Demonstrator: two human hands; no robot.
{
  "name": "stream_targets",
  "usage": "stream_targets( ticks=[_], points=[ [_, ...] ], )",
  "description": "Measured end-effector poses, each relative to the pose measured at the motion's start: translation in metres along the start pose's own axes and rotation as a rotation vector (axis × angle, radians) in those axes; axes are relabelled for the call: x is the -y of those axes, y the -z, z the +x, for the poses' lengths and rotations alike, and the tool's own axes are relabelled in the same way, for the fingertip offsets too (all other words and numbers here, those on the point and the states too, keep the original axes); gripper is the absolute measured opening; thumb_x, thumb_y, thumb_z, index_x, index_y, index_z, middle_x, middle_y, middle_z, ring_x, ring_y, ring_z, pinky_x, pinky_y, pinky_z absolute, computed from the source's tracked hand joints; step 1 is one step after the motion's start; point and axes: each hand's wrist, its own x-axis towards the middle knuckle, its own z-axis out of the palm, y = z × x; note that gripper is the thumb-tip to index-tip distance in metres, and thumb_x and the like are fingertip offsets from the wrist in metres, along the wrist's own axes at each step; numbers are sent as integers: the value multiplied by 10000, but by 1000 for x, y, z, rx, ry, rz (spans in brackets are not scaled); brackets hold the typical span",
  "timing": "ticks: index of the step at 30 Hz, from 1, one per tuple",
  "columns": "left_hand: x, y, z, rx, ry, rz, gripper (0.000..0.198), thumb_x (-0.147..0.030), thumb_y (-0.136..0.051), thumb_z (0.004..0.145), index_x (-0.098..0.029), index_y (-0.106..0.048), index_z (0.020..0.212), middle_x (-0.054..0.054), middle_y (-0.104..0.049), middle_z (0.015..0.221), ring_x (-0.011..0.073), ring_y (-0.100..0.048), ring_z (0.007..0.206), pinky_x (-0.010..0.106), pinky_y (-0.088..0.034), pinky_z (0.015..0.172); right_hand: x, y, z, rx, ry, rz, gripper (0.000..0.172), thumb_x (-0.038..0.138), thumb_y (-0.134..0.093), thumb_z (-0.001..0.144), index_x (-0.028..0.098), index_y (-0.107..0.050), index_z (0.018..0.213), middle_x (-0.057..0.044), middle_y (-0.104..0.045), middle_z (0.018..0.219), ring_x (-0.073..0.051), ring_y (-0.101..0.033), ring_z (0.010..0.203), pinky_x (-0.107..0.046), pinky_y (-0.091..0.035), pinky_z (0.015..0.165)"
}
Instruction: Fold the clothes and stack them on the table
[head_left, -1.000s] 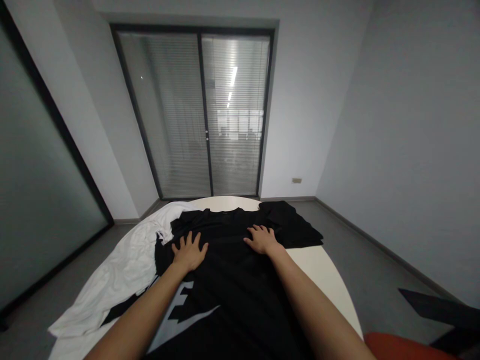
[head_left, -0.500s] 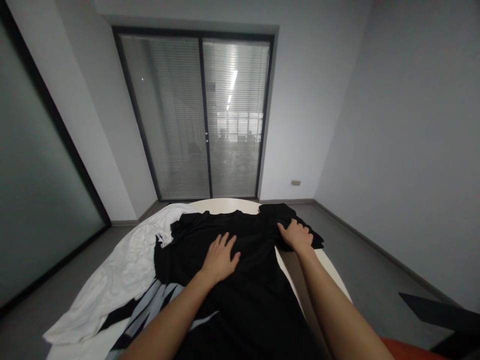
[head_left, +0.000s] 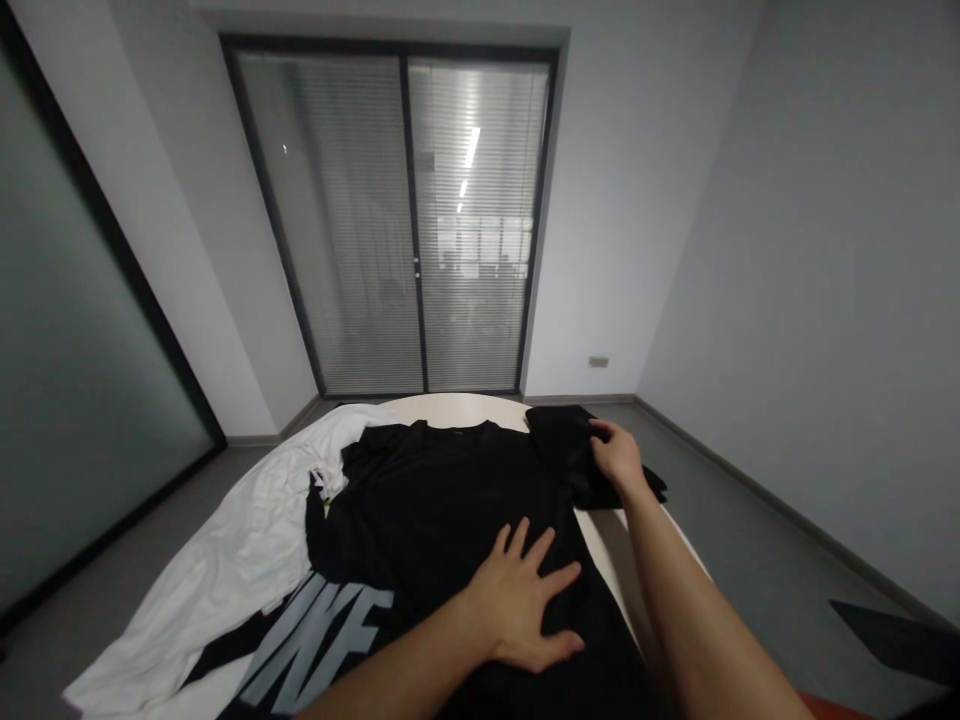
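Observation:
A black T-shirt lies spread out, its neckline at the far side and large grey letters near its lower left. My left hand rests flat on the shirt's front, fingers spread wide and holding nothing. At the far right, my right hand has its fingers curled on black cloth at the sleeve side. Whether this cloth is all sleeve or partly another folded garment, I cannot tell. Part of the grip is hidden behind the hand.
White garments lie heaped along the left side, touching the T-shirt. Everything rests on a pale round-edged table. Beyond it are a glass door with blinds and grey walls. A dark flat object juts in at the lower right.
My left hand has slid right and nearer across the shirt, fingers spreading wider. My right hand has shifted slightly right and up on the cloth. The shirt lies smoother, with more lettering showing.

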Motion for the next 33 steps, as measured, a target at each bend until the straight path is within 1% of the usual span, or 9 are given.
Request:
stream_targets(
  ticks=[5,8,11,14,18,22,26,30,33],
  points=[
    [-4,-4,9,19,2,-24,836,-781,-509,811,-368,-360,1522,78,-100,1660,479,-52,1486,737,-78,1137,-10,1,5,31,-105,180,786,197,-755,649,136,-527,1398,-166,-647,1280,-288,-616,1163,-389,-494,981],
    [0,-5,8,-4,-33,-38,820,-790,-470,832,-378,-338,1529,73,-74,1663,464,-16,1492,729,-68,1142,-13,3,5,80,-229,322,845,147,-744,608,170,-507,1419,-158,-659,1240,-285,-651,1077,-369,-544,870],
    [6,-3,6,-35,-8,-57,711,-719,-399,914,-369,-339,1530,59,-171,1654,406,-78,1509,672,-106,1178,-10,5,4,90,-308,431,899,123,-703,607,213,-451,1466,-151,-649,1247,-257,-679,956,-344,-566,772],
    [21,4,4,-172,122,3,568,-578,-309,1001,-335,-397,1507,35,-303,1618,325,-198,1505,581,-162,1212,-5,5,2,97,-325,487,991,120,-714,594,218,-370,1518,-178,-589,1335,-259,-671,973,-338,-570,751],
    [60,14,-3,-358,469,147,567,-541,-311,1006,-293,-417,1505,65,-300,1618,370,-225,1489,595,-207,1187,-2,4,1,98,-244,365,821,98,-720,601,187,-553,1399,-168,-620,1294,-280,-635,1093,-367,-538,881],
    [107,22,-19,-293,760,163,664,-627,-298,980,-275,-352,1541,129,-321,1601,441,-248,1463,629,-260,1134,0,1,0,138,-203,247,597,75,-701,632,160,-703,1222,-132,-711,1116,-256,-669,998,-348,-530,874],
    [136,35,-30,-215,794,230,711,-659,-322,956,-211,-443,1495,174,-371,1567,449,-309,1436,592,-306,1119,3,0,-1,157,-216,252,578,81,-713,641,129,-706,1217,-100,-747,924,-220,-690,850,-311,-543,799],
    [146,46,-23,-247,709,291,624,-540,-388,973,-205,-432,1497,134,-388,1566,347,-364,1433,483,-279,1169,6,1,-1,145,-198,278,568,65,-705,642,138,-712,1205,-112,-744,1042,-208,-695,915,-266,-540,798],
    [140,45,-8,-251,693,292,639,-546,-443,944,-225,-433,1497,128,-360,1582,396,-327,1441,548,-256,1164,8,2,-3,167,-228,341,585,83,-704,660,150,-691,1241,-100,-749,1059,-202,-704,904,-258,-551,771]
  ],
)
